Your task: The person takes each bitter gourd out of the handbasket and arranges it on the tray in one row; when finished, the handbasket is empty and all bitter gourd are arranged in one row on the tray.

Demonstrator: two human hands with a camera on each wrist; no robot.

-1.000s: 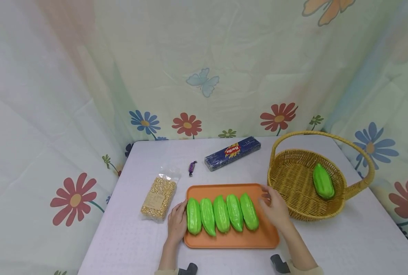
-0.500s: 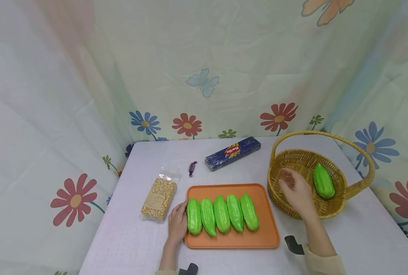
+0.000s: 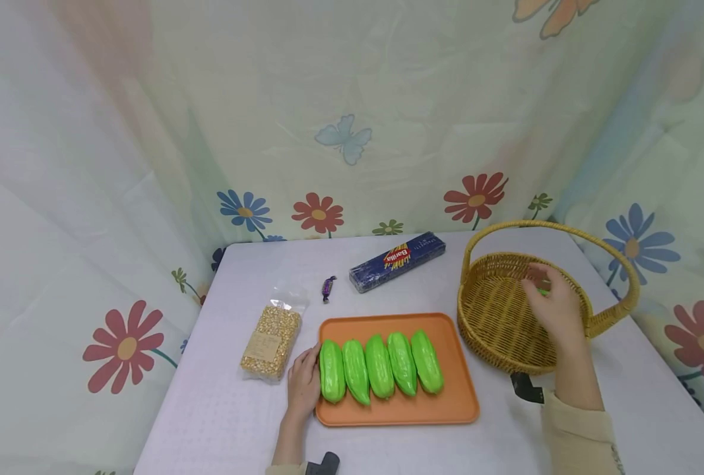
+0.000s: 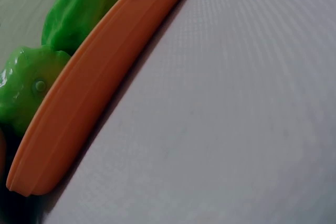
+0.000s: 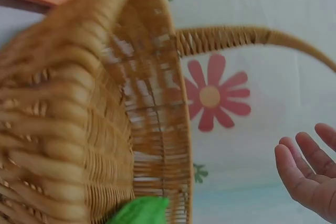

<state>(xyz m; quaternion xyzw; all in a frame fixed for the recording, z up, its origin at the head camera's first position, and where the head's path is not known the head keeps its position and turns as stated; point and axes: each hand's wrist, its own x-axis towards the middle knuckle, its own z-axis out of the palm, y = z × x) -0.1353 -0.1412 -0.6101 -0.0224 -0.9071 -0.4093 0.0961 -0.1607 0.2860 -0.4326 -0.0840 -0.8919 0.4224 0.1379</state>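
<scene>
My left hand (image 3: 304,381) rests along the left rim of an orange tray (image 3: 461,396), its fingers close to the nearest of several glossy green ridged gourds (image 3: 379,366). These lie side by side on the tray. Over a wicker basket (image 3: 488,316) at the right, my right hand (image 3: 556,300) hangs with loosely bent fingers. Behind it, another green gourd (image 3: 543,291) in the basket is mostly hidden in the head view. The right wrist view shows that gourd (image 5: 139,212) low in the basket, apart from the raised fingers (image 5: 294,174), which hold nothing.
A tall arched handle (image 3: 542,224) spans the basket. A blue Barilla spaghetti box (image 3: 397,262) lies at the back, with a small purple wrapped candy (image 3: 328,289) to its left. Beside my left hand is a clear bag of yellow kernels (image 3: 271,340). A flowered curtain (image 3: 256,99) encloses the table.
My right hand has moved from the tray's right edge rightwards over the basket, up to the gourd inside. My left hand has stayed at the tray. The head view has shifted slightly.
</scene>
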